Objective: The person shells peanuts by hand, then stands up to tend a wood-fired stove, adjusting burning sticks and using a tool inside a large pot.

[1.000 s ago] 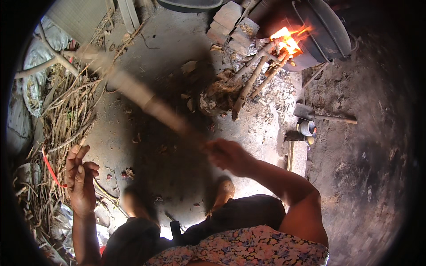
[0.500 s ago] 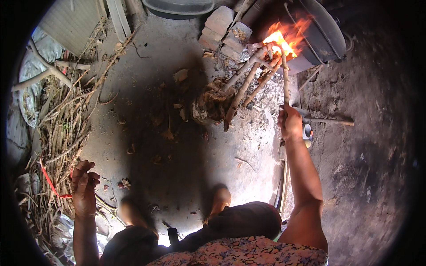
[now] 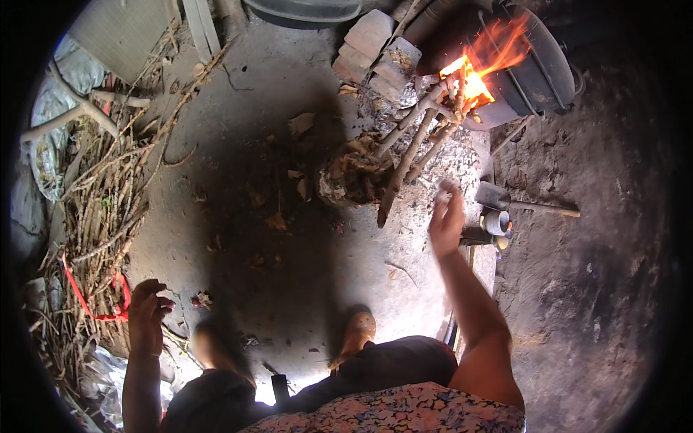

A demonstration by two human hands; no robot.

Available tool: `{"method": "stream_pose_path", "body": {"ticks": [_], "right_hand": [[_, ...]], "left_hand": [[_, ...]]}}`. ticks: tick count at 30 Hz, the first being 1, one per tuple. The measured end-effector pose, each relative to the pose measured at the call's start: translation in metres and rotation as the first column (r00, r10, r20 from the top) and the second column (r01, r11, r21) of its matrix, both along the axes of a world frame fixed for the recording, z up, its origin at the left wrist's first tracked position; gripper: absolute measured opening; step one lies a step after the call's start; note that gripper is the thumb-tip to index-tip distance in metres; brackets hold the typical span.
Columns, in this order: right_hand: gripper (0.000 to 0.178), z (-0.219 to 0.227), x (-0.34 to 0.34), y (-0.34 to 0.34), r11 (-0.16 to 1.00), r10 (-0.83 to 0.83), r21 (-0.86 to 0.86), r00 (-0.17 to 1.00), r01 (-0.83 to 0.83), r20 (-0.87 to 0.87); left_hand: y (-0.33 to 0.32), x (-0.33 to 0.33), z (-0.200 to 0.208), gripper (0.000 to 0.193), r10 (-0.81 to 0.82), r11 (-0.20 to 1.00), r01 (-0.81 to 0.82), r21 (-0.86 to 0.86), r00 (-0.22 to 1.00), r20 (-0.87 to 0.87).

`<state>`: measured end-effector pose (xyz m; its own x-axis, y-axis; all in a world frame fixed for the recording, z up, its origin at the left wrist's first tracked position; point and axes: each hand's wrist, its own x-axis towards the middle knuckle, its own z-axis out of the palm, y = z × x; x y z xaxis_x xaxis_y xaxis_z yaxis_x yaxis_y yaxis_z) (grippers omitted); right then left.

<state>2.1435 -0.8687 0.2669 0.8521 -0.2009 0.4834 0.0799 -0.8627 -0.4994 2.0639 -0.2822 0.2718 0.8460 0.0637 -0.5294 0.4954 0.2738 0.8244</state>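
My right hand (image 3: 447, 220), slightly blurred, is raised over the floor below the fire with its fingers extended and nothing in them. Orange flames (image 3: 473, 83) burn at the mouth of the stove under a dark pot (image 3: 543, 61). Several firewood sticks lean out of the fire toward me; the longest stick (image 3: 404, 169) has a charred lower tip. Down at the left, my left hand (image 3: 146, 317) hovers beside a heap of thin branches (image 3: 101, 224), fingers loosely bent and apart, holding nothing.
Stacked bricks (image 3: 368, 43) stand left of the fire. A small shovel (image 3: 494, 195) and a grey cup (image 3: 495, 222) are by the right wall. Dry leaves (image 3: 302, 124) litter the floor. A red strip (image 3: 79, 296) loops around the branches. A dark basin (image 3: 303, 11) sits at the far edge.
My right hand has let go of a stick at the fire and drawn back toward me and left. That stick now sits further into the flames. My left hand has shifted slightly right and nearer.
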Motion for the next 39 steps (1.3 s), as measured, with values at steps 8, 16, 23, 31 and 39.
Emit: {"method": "stream_pose_path", "body": {"ticks": [8,16,23,31,39], "right_hand": [[0.021,-0.050,-0.156,0.074,0.810,0.559,0.261,0.558,-0.525,-0.613],[0.028,-0.093,-0.212,0.051,0.788,0.361,0.362,-0.102,-0.497,-0.927],[0.027,-0.104,-0.224,0.075,0.819,0.507,0.507,-0.074,-0.269,-0.859],[0.026,-0.108,-0.220,0.084,0.782,0.621,0.621,-0.024,-0.055,-0.783],[0.027,-0.102,-0.238,0.072,0.594,0.748,0.756,0.158,0.277,-0.645]], "left_hand": [[-0.014,-0.002,-0.032,0.026,-0.532,0.688,0.510,0.517,0.838,-0.119],[0.035,-0.117,-0.128,0.044,-0.784,-0.066,0.778,0.625,0.346,-0.514],[0.035,-0.126,-0.136,0.056,-0.732,0.079,0.827,0.556,0.427,-0.532],[0.032,-0.131,-0.139,0.067,-0.692,0.102,0.865,0.491,0.416,-0.590],[0.023,-0.140,-0.143,0.063,-0.658,0.128,0.791,0.598,0.518,-0.546]]}}
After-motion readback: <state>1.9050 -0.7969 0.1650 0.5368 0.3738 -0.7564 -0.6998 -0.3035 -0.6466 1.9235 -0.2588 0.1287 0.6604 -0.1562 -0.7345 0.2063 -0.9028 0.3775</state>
